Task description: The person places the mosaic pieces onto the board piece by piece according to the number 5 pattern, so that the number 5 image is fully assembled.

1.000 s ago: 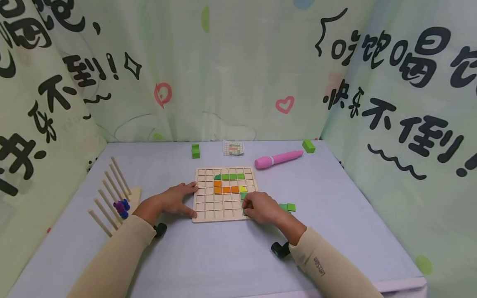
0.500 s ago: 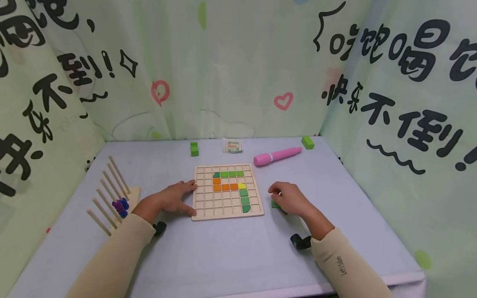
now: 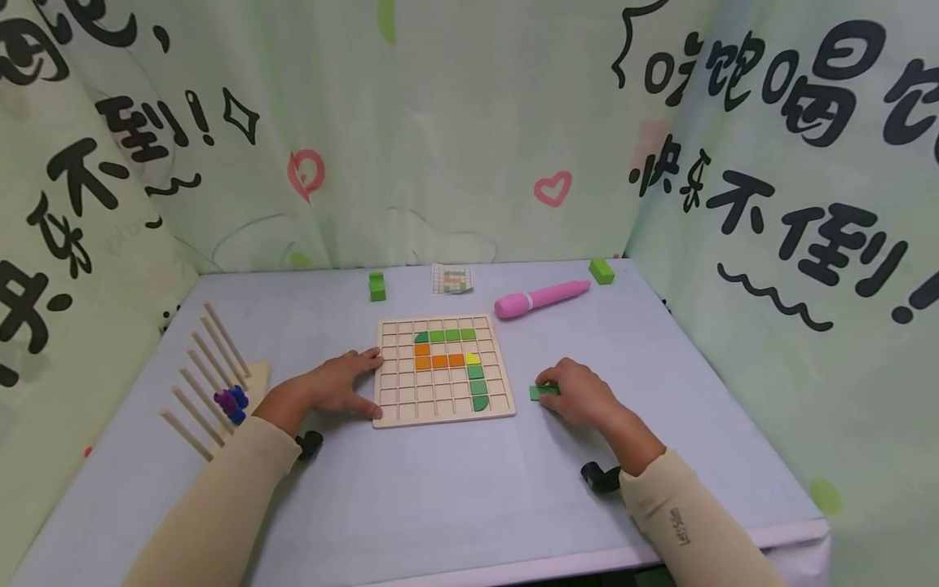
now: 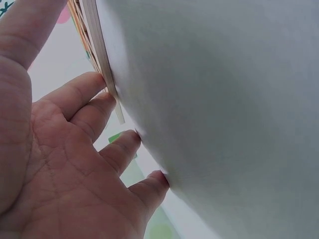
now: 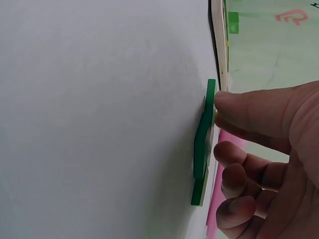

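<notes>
My left hand point(image 3: 330, 385) is spread at the left edge of a wooden grid board point(image 3: 411, 399), fingers and thumb extended against its side. In the left wrist view the fingertips point(image 4: 102, 82) meet the board's edge. Green, orange and yellow tiles point(image 3: 438, 361) fill some of the board's squares. To the right of the board, my right hand point(image 3: 583, 395) is low over several loose green tiles point(image 5: 201, 149) lying on the table. Its thumb and index fingertip touch the top of one tile, while the other fingers are loosely bent above the rest.
A wooden peg stand point(image 3: 257, 383) with purple and blue beads stands at left. Beyond the board are green blocks point(image 3: 377, 287), a printed pattern card point(image 3: 452, 280), a pink stick-like object point(image 3: 541, 299) and another green block point(image 3: 601, 271). Patterned curtains surround the table.
My right hand has left the lower right of the board, moved right and come down onto the loose green tiles. The left hand still rests at the board's left edge.
</notes>
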Action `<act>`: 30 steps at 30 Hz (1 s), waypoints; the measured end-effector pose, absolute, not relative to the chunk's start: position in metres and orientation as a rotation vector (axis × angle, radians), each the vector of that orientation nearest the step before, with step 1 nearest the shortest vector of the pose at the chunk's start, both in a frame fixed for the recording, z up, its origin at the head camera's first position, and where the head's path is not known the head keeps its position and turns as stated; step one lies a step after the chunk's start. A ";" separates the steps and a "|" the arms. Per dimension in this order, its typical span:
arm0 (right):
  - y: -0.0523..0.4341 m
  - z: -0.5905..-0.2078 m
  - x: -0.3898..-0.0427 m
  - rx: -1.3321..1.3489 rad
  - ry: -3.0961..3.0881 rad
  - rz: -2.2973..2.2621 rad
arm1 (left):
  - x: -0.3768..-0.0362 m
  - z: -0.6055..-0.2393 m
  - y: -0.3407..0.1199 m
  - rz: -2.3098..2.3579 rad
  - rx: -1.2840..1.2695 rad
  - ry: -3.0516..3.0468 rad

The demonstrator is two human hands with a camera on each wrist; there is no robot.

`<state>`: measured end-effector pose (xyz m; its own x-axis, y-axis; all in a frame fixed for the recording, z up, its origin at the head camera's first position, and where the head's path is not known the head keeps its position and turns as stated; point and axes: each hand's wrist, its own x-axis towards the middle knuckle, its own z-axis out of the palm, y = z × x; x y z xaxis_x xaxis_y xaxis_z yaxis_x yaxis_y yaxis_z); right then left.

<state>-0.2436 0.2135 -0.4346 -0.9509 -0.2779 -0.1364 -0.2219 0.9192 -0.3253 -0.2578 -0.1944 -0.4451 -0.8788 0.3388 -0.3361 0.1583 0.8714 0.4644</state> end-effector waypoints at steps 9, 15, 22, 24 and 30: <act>0.204 -0.436 -0.246 -0.328 2.922 -0.397 | -0.260 -0.448 -0.195 0.607 0.339 2.628; 0.200 -0.434 -0.247 -0.312 2.927 -0.435 | -0.260 -0.448 -0.196 0.607 0.326 2.628; 0.201 -0.434 -0.244 -0.340 2.957 -0.448 | -0.262 -0.448 -0.196 0.596 0.337 2.629; 0.201 -0.435 -0.245 -0.351 2.944 -0.478 | -0.261 -0.448 -0.196 0.598 0.332 2.627; 0.202 -0.433 -0.251 -0.437 2.864 -0.677 | -0.260 -0.447 -0.196 0.590 0.343 2.634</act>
